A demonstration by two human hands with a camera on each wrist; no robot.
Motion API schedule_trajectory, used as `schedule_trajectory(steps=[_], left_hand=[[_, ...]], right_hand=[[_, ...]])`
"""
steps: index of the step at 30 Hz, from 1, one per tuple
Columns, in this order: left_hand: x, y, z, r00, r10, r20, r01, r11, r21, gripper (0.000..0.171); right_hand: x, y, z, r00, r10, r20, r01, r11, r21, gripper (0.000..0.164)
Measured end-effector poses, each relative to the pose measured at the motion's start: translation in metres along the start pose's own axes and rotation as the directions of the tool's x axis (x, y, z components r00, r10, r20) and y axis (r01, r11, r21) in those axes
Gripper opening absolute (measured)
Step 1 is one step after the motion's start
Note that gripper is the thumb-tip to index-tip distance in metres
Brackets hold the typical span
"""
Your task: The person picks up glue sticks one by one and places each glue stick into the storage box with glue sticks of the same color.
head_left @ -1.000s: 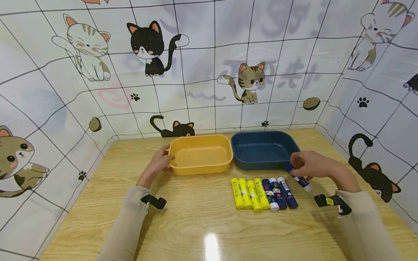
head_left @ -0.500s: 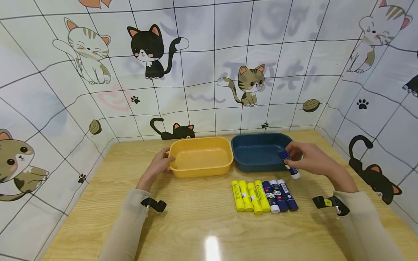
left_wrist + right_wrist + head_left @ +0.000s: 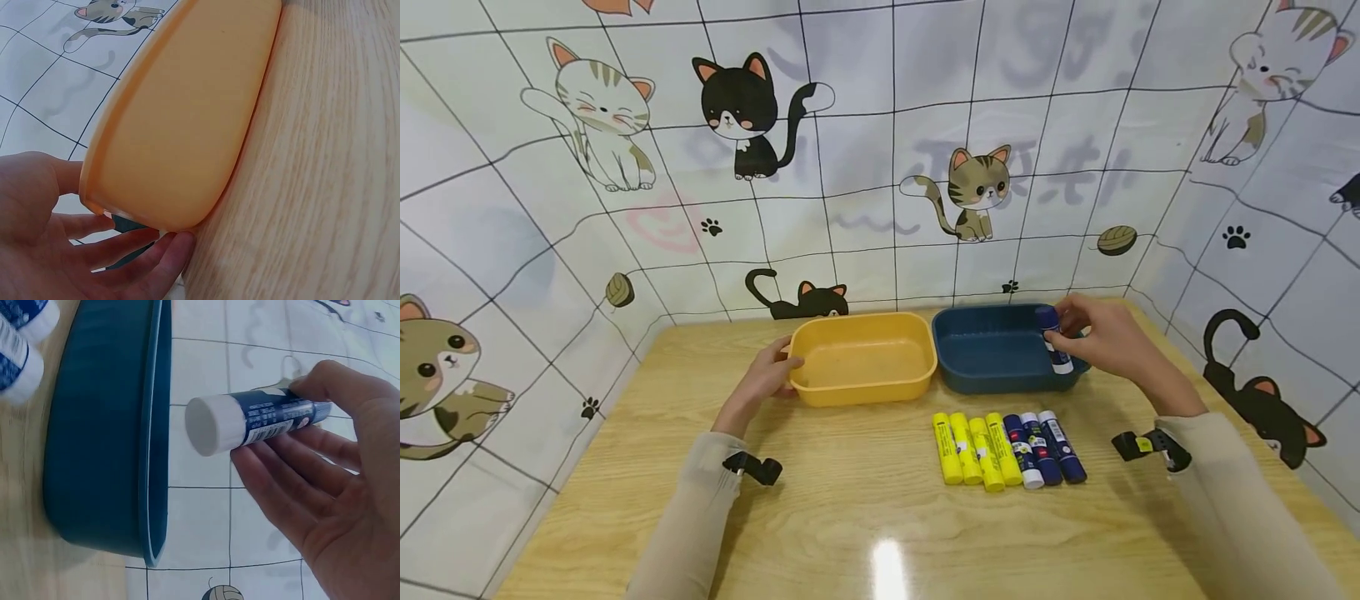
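My left hand (image 3: 763, 373) grips the left end of a yellow plastic bin (image 3: 865, 395), thumb over the rim. In the left wrist view, its fingers press the bin's end wall (image 3: 169, 156) from below. My right hand (image 3: 1105, 335) pinches a dark blue glue stick (image 3: 272, 415) with a white end, between thumb and fingers. The glue stick is held over the right end of a dark blue bin (image 3: 1000, 383), dark end up and white end down, slightly tilted. In the right wrist view it appears beyond the blue bin's rim (image 3: 150, 456).
In front of the bins lies a row of glue sticks: several yellow ones (image 3: 976, 454) on the left, then three dark blue ones (image 3: 1045, 450). The bins stand side by side on a wooden table (image 3: 820, 500), before a cat-patterned wall covering (image 3: 865, 167).
My right hand has carried the blue glue stick up and away from the table, right of the row, to over the blue bin, turning it more upright. My left hand stays on the yellow bin.
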State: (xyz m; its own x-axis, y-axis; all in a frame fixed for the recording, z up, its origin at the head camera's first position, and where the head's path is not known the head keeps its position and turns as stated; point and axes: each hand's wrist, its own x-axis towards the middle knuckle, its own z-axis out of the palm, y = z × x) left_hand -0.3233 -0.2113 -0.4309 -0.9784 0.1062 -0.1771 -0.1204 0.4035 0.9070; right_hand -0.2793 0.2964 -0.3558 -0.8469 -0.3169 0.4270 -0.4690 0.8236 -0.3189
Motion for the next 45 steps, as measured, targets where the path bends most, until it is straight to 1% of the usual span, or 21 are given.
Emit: schedule_trajectory(steps=[2, 5, 8, 10, 12, 16, 21, 25, 27, 33, 35, 40, 45], left_hand=[[-0.001, -0.002, -0.001, 1.0, -0.002, 0.008, 0.002, 1.0, -0.005, 0.064], [-0.002, -0.004, -0.001, 1.0, -0.002, 0.007, 0.002, 1.0, -0.002, 0.064], [-0.002, -0.005, -0.001, 1.0, -0.014, -0.001, 0.014, 1.0, 0.013, 0.062], [0.0, -0.007, -0.001, 1.0, -0.022, -0.01, 0.023, 1.0, 0.016, 0.061], [0.002, -0.008, -0.001, 1.0, -0.025, -0.011, 0.025, 1.0, 0.013, 0.061], [0.004, -0.009, -0.002, 1.0, -0.022, -0.018, 0.022, 1.0, 0.006, 0.06], [0.002, -0.008, -0.004, 1.0, -0.022, -0.023, 0.022, 1.0, 0.008, 0.06], [0.001, -0.007, -0.004, 1.0, -0.017, -0.022, 0.017, 1.0, 0.011, 0.06], [0.001, -0.007, -0.004, 1.0, -0.016, -0.018, 0.017, 1.0, 0.013, 0.06], [0.002, -0.007, 0.0, 1.0, -0.009, -0.015, 0.009, 1.0, 0.002, 0.061], [0.002, -0.006, 0.0, 1.0, -0.011, -0.015, 0.011, 1.0, -0.006, 0.061], [0.001, -0.004, -0.001, 1.0, -0.023, -0.012, 0.023, 1.0, -0.016, 0.061], [0.001, -0.005, -0.001, 1.0, -0.021, -0.011, 0.021, 1.0, -0.01, 0.061]], right_hand=[[0.005, 0.001, 0.0, 1.0, -0.016, 0.009, 0.017, 1.0, -0.018, 0.033], [0.013, 0.004, -0.002, 0.998, -0.016, 0.058, 0.018, 0.999, -0.035, 0.031], [0.021, 0.008, -0.004, 0.992, 0.008, 0.123, -0.005, 1.0, -0.029, 0.03], [0.027, 0.011, -0.005, 0.984, 0.039, 0.173, -0.038, 0.999, -0.01, 0.03], [0.035, 0.014, -0.006, 0.972, 0.067, 0.226, -0.073, 0.997, 0.019, 0.03], [0.051, 0.019, -0.006, 0.937, 0.119, 0.328, -0.152, 0.985, 0.076, 0.035], [0.071, 0.026, -0.004, 0.903, 0.16, 0.398, -0.22, 0.969, 0.109, 0.047], [0.08, 0.034, -0.001, 0.883, 0.164, 0.44, -0.241, 0.962, 0.126, 0.048], [0.083, 0.038, 0.001, 0.869, 0.171, 0.465, -0.254, 0.96, 0.121, 0.047], [0.091, 0.047, 0.006, 0.813, 0.198, 0.548, -0.285, 0.955, 0.077, 0.044], [0.094, 0.048, 0.007, 0.799, 0.213, 0.562, -0.303, 0.95, 0.07, 0.044], [0.1, 0.055, 0.01, 0.775, 0.254, 0.578, -0.33, 0.944, 0.028, 0.044], [0.099, 0.063, 0.016, 0.763, 0.268, 0.588, -0.315, 0.949, -0.024, 0.043]])
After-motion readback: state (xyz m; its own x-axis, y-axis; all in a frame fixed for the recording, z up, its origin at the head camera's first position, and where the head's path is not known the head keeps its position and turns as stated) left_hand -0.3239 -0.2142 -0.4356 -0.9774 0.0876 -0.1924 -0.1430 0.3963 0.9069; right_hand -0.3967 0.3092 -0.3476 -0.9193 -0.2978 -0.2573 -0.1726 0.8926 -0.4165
